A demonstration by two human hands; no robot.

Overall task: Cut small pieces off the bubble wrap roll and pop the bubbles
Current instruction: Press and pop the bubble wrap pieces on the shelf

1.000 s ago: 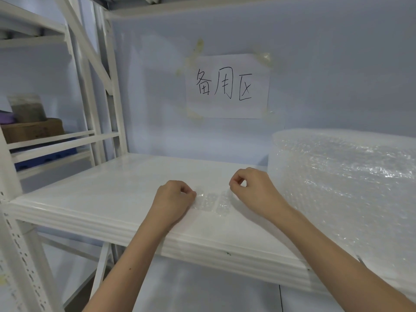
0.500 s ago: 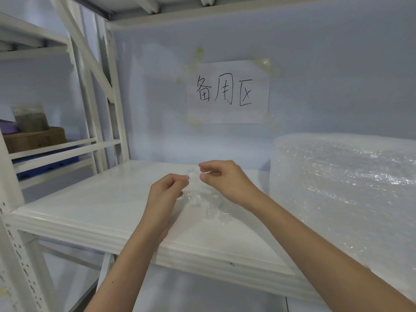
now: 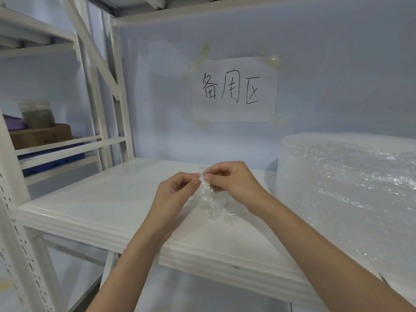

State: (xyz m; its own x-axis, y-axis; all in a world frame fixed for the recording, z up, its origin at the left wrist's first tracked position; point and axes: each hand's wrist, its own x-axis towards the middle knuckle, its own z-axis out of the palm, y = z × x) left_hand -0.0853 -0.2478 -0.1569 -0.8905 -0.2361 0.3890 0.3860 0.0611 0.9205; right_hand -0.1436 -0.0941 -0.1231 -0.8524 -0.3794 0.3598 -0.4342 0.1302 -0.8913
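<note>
Head view looks down on a white shelf [image 3: 108, 199] whose rounded front edge runs from lower left to right, with both forearms reaching over it. A small piece of bubble wrap [image 3: 211, 199] hangs above the shelf board near its middle, its lower end crumpled close to the surface; whether it touches the board cannot be told. The left hand [image 3: 177, 192] pinches the piece's top edge between thumb and curled fingers, and the right hand [image 3: 231, 181] pinches the same top edge just beside it, fingertips nearly meeting. The big bubble wrap roll [image 3: 346, 199] stands on the shelf to the right, near the right forearm and filling that side up to the frame edge. Open board lies to the left of the hands as far as the white upright posts [image 3: 121, 104], and behind them up to the blue wall, where a paper sign [image 3: 235, 90] is taped. A cardboard box [image 3: 40, 136] sits on the neighbouring rack at far left. A second ago the piece lay flat on the board with the hands apart at its two ends; now it is lifted and the hands have closed together at its top.
</note>
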